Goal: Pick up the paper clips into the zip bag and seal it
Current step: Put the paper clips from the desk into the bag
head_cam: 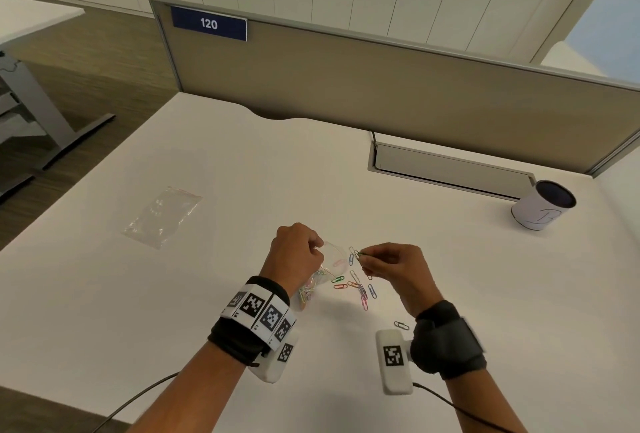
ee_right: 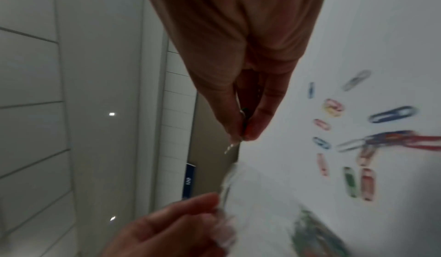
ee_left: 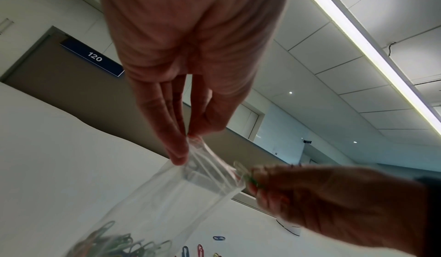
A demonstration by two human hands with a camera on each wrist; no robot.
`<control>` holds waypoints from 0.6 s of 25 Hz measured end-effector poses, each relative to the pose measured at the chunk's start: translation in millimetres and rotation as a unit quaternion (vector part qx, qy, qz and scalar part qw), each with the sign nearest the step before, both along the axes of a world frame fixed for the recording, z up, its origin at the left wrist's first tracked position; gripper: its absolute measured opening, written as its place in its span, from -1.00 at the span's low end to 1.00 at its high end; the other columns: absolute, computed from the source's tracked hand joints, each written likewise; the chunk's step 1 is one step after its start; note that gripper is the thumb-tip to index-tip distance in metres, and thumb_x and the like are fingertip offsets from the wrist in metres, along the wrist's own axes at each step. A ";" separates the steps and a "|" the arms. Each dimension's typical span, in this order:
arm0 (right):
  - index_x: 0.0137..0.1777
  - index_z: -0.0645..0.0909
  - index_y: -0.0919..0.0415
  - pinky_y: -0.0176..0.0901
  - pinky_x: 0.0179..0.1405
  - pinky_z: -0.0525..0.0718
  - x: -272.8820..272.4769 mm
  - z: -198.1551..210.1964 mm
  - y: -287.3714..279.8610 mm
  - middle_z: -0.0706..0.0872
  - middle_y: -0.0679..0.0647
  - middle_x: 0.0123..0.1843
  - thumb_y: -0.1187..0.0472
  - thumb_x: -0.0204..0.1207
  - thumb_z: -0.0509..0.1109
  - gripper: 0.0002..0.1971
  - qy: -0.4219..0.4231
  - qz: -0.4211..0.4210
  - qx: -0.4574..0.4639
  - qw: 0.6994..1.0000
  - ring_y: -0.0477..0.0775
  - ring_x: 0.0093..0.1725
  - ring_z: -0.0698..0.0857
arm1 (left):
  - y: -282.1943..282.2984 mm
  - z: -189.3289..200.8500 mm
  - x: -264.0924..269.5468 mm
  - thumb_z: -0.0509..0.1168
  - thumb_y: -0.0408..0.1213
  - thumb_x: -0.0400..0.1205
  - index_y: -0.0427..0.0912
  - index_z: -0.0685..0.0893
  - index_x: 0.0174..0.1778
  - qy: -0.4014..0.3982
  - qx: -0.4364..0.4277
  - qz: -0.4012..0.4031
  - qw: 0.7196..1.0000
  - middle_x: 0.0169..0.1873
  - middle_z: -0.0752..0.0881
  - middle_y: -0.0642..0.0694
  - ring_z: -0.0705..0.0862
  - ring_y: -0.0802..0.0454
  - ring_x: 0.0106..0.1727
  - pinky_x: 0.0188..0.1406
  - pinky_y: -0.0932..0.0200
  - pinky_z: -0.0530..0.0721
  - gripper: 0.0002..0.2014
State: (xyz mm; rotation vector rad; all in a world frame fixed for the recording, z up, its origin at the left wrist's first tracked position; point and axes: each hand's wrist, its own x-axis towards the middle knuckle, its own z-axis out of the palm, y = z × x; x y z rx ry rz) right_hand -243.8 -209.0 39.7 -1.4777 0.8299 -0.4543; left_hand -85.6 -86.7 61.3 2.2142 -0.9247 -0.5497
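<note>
My left hand (head_cam: 304, 252) pinches the open rim of a clear zip bag (head_cam: 329, 259) and holds it up over the white table; the left wrist view shows that bag (ee_left: 171, 195) hanging with several coloured clips at its bottom (ee_left: 114, 242). Close to the bag's mouth, my right hand (head_cam: 384, 264) pinches paper clips (head_cam: 356, 254), a green and a pale one, between thumb and fingers (ee_right: 243, 127). Several loose coloured paper clips (head_cam: 360, 289) lie on the table below both hands, and one grey clip (head_cam: 401, 325) lies apart near my right wrist.
A second, flat clear zip bag (head_cam: 162, 216) lies at the left of the table (head_cam: 242, 173). A white cup with a dark inside (head_cam: 542, 205) stands at the far right. A beige partition (head_cam: 381, 86) with a cable slot (head_cam: 450, 173) bounds the back.
</note>
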 end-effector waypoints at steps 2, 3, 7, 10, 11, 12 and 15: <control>-0.11 0.77 0.41 -0.21 -0.20 0.77 10.5 21.1 1.4 0.83 0.33 -0.21 0.40 0.38 0.54 -0.89 0.040 0.071 -0.035 0.996 0.06 -0.31 0.77 | -1.3 -0.5 -1.8 0.37 -0.41 0.50 -0.19 0.79 0.04 0.000 0.000 -0.002 1.000 0.01 0.78 -0.17 0.75 -0.02 -0.03 0.09 0.12 0.73 -0.78; -0.13 0.78 0.37 -0.18 -0.21 0.78 17.6 28.1 2.0 0.84 0.29 -0.23 0.38 0.38 0.55 -0.90 0.084 0.110 -0.074 0.988 0.06 -0.32 0.78 | -1.8 -1.0 -2.8 0.38 -0.40 0.50 -0.19 0.79 0.05 0.003 0.001 0.000 1.000 0.03 0.77 -0.17 0.75 -0.02 -0.03 0.09 0.10 0.73 -0.78; -0.14 0.78 0.34 -0.02 -0.14 0.83 48.5 35.5 8.2 0.85 0.27 -0.23 0.35 0.37 0.55 -0.91 0.242 0.191 -0.196 0.931 0.14 -0.26 0.83 | -2.0 -0.3 -6.0 0.41 -0.39 0.51 -0.18 0.77 0.08 0.010 -0.001 -0.006 1.000 0.05 0.76 -0.16 0.76 0.01 -0.05 0.08 0.14 0.73 -0.77; -0.08 0.76 0.37 0.02 -0.08 0.84 59.3 33.0 9.7 0.84 0.32 -0.20 0.34 0.42 0.52 -0.88 0.242 0.167 -0.201 0.934 0.19 -0.22 0.85 | -0.3 4.3 -8.2 0.39 -0.40 0.53 -0.22 0.76 0.14 -0.001 0.001 -0.027 1.000 0.07 0.78 -0.19 0.77 -0.04 0.00 0.11 0.14 0.73 -0.74; -0.06 0.76 0.36 0.05 -0.07 0.84 60.7 32.1 9.3 0.84 0.32 -0.19 0.32 0.46 0.50 -0.88 0.243 0.161 -0.205 0.934 0.18 -0.21 0.85 | 0.3 5.0 -8.0 0.39 -0.40 0.54 -0.22 0.76 0.15 -0.003 0.000 -0.027 1.000 0.07 0.78 -0.19 0.77 -0.05 0.01 0.11 0.13 0.73 -0.73; -0.03 0.76 0.35 0.05 -0.06 0.84 61.4 31.8 9.4 0.84 0.31 -0.17 0.30 0.49 0.46 -0.87 0.247 0.159 -0.211 0.932 0.17 -0.20 0.85 | 0.8 5.1 -7.6 0.39 -0.41 0.53 -0.22 0.76 0.15 -0.003 -0.003 -0.025 1.000 0.06 0.78 -0.19 0.77 -0.06 0.00 0.10 0.13 0.73 -0.73; 0.06 0.74 0.29 -0.13 -0.06 0.80 60.2 34.5 13.0 0.83 0.24 -0.09 0.29 0.56 0.38 -0.84 0.252 0.176 -0.253 0.917 0.08 -0.18 0.81 | 1.6 3.6 -6.4 0.39 -0.43 0.52 -0.23 0.77 0.12 0.003 -0.014 -0.020 1.000 0.01 0.79 -0.19 0.76 -0.04 -0.06 0.05 0.16 0.73 -0.75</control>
